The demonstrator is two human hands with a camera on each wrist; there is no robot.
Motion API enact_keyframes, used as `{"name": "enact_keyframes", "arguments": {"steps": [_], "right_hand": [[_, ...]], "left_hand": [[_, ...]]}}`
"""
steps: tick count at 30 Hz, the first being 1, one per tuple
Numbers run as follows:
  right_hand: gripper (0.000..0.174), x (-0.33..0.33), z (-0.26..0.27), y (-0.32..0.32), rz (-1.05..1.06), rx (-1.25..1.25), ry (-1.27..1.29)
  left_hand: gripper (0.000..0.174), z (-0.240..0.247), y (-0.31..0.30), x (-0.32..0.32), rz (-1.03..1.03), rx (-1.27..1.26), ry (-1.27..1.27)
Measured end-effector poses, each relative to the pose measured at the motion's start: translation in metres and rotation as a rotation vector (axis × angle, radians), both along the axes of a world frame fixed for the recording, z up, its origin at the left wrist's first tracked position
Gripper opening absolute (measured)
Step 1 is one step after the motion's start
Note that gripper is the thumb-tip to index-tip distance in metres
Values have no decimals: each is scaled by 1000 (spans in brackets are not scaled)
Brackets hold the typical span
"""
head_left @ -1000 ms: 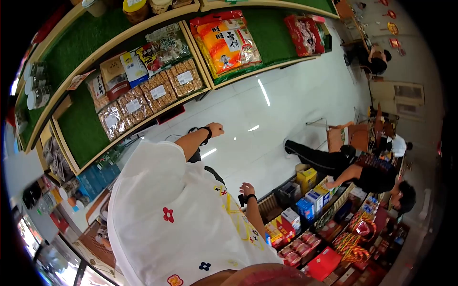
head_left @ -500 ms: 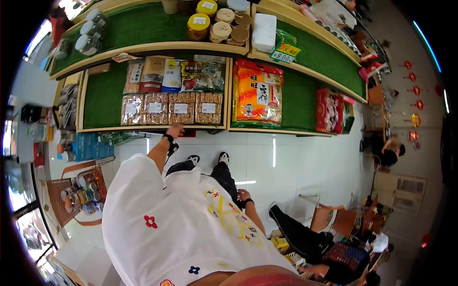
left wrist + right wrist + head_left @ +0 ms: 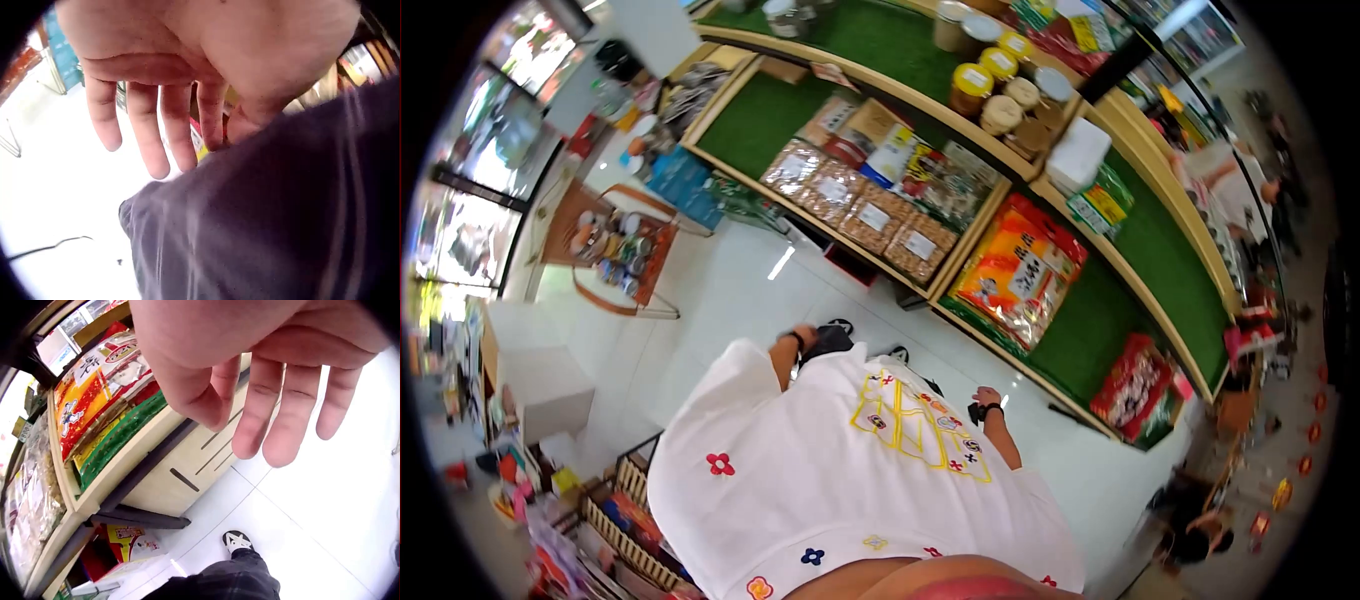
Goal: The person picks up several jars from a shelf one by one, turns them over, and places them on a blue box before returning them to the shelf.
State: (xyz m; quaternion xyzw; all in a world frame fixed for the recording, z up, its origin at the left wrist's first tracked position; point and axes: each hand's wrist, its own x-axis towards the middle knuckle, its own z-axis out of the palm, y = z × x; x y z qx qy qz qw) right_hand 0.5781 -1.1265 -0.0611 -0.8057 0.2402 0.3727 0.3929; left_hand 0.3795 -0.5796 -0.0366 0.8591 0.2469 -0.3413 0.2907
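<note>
My left hand (image 3: 803, 338) hangs low beside my dark trousers (image 3: 262, 206), its fingers loose and holding nothing. In the left wrist view the palm side shows, the thumb close to the trouser cloth. My right hand (image 3: 987, 397) hangs on the other side, in front of the shelf's lower edge. Its fingers (image 3: 284, 425) droop loosely in the right wrist view, with nothing between them. Nearest to that hand are an orange rice cracker bag (image 3: 1022, 265) and a red snack bag (image 3: 1135, 385) on the green-lined shelf (image 3: 1065, 345).
Packs of brown snack blocks (image 3: 873, 217) lie in the shelf's left section. Yellow-lidded jars (image 3: 972, 90) and a white box (image 3: 1078, 155) stand on the upper tier. A chair (image 3: 560, 225) with jars on it is at the left, near a white cabinet (image 3: 540, 380). Glossy tiles (image 3: 720, 300) cover the floor.
My view has swung round, so the shelf now slants down to the right and the chair shows more fully. My left hand has come back from near the shelf edge to my leg.
</note>
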Motion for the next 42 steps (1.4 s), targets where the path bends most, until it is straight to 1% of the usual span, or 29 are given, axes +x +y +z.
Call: {"name": "enact_keyframes", "arguments": {"steps": [2,3,5,6,7,8,9,10,12,14,15,16,18,20,22,23,24,25,26,28,29,31,32,34,36,37,38,39,42], "right_hand": [[25,24,27,27,106,19,20],[26,39,24,35,252,7,8],[28,63,17,57,552,-67,31],[27,71,15,72,569,-69,21],[26,82,9,88,707,-106,4],[26,92,-2,105,839,-139,-15],[25,99,-22,120,752,-65,4],[25,100,-23,143,650,9,18],[23,99,-6,191,725,78,-9],[20,94,-2,234,794,118,-31],[19,89,-5,253,818,163,-33],[17,82,-7,269,847,208,-35],[17,56,24,307,949,157,-65],[17,43,24,334,993,178,-77],[18,26,10,353,1014,202,-69],[19,21,2,356,975,225,-69],[20,13,8,362,936,245,-74],[20,8,14,369,951,172,-29],[20,3,20,378,947,173,-35],[24,-10,17,381,926,93,84],[24,-17,14,383,941,89,62],[22,-17,-3,383,987,11,40],[21,-16,-7,389,1015,-54,16],[19,-10,-17,404,1133,-117,-41],[22,-16,4,428,1102,-38,-10],[22,-24,9,437,987,41,-38],[23,-31,15,448,872,116,-75],[23,-34,25,459,890,133,-113],[22,-42,45,483,932,112,-137]], "left_hand": [[28,-20,-37,-41,353,62,-114],[28,-4,-45,-54,417,67,-92],[26,2,-56,-95,538,97,-91],[24,5,-54,-116,514,23,-125],[27,17,-54,-130,535,-35,-29],[29,25,-51,-146,612,-94,-36],[29,27,-52,-159,636,-37,4],[30,30,-52,-169,700,-28,-8],[30,34,-52,-183,831,-37,6],[30,19,-60,-192,800,74,-36],[31,30,-62,-187,736,74,75],[33,38,-65,-185,647,96,10],[33,34,-54,-184,745,43,16],[32,29,-36,-193,743,23,6],[31,22,-12,-214,719,5,18],[30,18,0,-224,695,1,-28],[29,16,12,-230,670,-5,-78],[28,13,28,-235,836,-124,-58],[27,10,41,-241,911,-113,-86],[26,9,68,-249,961,-29,-174],[26,9,77,-254,950,-31,-168],[24,14,94,-258,1097,21,-381],[24,18,103,-258,1063,18,-375],[25,25,107,-262,1118,-116,-240],[23,-19,112,-282,960,-106,-259],[23,-18,115,-284,911,-148,-173],[25,-29,118,-288,911,-208,-131],[27,-25,122,-286,887,-211,-64],[27,-39,130,-280,1015,-334,-125]]}}
